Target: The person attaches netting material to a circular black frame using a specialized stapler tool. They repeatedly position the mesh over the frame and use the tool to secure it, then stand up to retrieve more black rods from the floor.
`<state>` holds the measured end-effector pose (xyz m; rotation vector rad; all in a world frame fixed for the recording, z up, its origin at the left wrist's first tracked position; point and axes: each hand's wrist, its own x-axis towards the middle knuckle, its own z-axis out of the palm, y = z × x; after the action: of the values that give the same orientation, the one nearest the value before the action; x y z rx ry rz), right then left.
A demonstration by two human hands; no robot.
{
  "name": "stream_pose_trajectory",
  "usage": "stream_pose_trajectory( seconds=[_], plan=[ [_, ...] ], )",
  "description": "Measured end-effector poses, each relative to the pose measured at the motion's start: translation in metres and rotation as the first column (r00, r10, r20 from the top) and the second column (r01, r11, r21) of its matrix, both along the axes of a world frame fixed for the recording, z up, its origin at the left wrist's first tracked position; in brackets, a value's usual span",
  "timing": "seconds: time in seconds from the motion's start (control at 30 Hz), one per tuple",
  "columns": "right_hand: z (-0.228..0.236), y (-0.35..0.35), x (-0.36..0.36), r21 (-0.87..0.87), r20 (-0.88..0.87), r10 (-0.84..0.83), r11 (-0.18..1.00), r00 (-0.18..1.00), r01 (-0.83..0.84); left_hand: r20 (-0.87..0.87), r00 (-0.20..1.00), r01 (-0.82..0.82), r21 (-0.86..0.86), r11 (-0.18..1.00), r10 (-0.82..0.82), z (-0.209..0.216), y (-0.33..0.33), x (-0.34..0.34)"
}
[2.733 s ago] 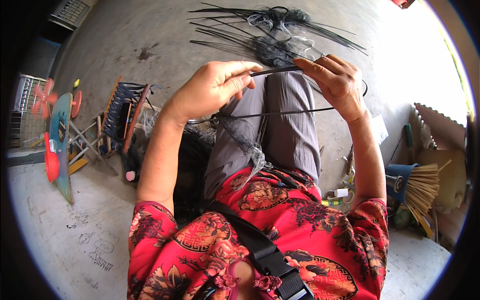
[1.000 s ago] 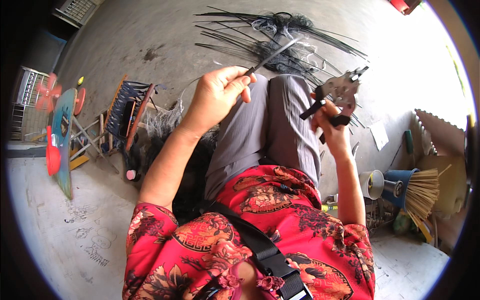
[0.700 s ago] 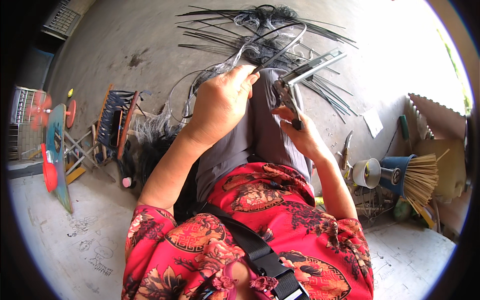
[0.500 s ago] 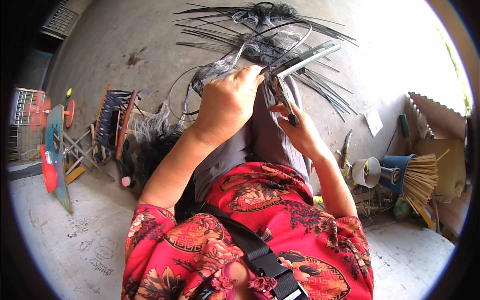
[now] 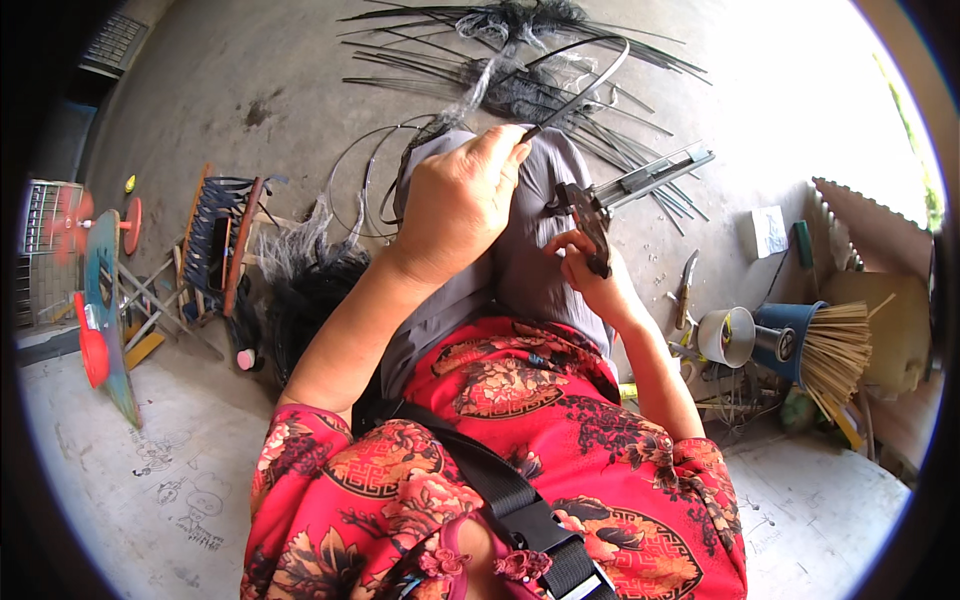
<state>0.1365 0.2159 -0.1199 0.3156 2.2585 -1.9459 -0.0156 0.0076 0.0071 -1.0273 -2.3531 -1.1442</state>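
Note:
My left hand (image 5: 462, 205) is closed around the end of a thin dark bent strip (image 5: 585, 88) that curves up and away over my grey-trousered knees. My right hand (image 5: 592, 275) grips the black handle of a metal cutting tool (image 5: 630, 185), whose long silver jaw points right, just beside the left hand. A loop of dark wire (image 5: 365, 175) hangs to the left of my knee.
A pile of dark strips and fibres (image 5: 520, 70) lies on the concrete floor ahead. A small wooden frame with dark strands (image 5: 215, 245) stands at left. At right are a roll of tape (image 5: 727, 335), a blue cup of bamboo sticks (image 5: 820, 345) and a cardboard box (image 5: 870, 260).
My right hand picked up the cutting tool and brought it in beside the left hand. The left hand stayed closed on the strip, now bent into a higher loop.

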Motion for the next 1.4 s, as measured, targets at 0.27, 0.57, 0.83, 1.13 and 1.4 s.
stream_pose_trajectory(
  seconds=[0.27,0.57,0.83,1.13,1.4],
  plan=[
    [-0.022,0.002,0.001,-0.154,0.060,-0.052,0.986,0.997,0.061,-0.229,0.973,-0.052,-0.086,0.995,0.032,0.013,-0.007,-0.001],
    [-0.056,-0.002,0.028,-0.188,-0.079,-0.170,0.970,0.982,0.153,-0.345,0.936,-0.129,-0.135,0.982,0.075,0.027,-0.022,0.000],
    [-0.010,-0.011,0.006,0.110,-0.124,-0.093,0.988,0.988,0.107,-0.194,0.974,-0.131,-0.078,0.988,0.114,0.020,-0.021,0.005],
    [0.027,-0.055,-0.002,0.011,-0.176,-0.081,0.996,0.981,0.084,0.004,0.998,-0.056,0.003,0.998,0.056,-0.039,-0.008,0.010],
    [0.027,-0.064,-0.005,0.082,-0.377,0.043,0.997,0.925,-0.013,0.149,0.988,-0.045,0.044,0.998,0.038,-0.043,-0.011,0.014]
  ],
)
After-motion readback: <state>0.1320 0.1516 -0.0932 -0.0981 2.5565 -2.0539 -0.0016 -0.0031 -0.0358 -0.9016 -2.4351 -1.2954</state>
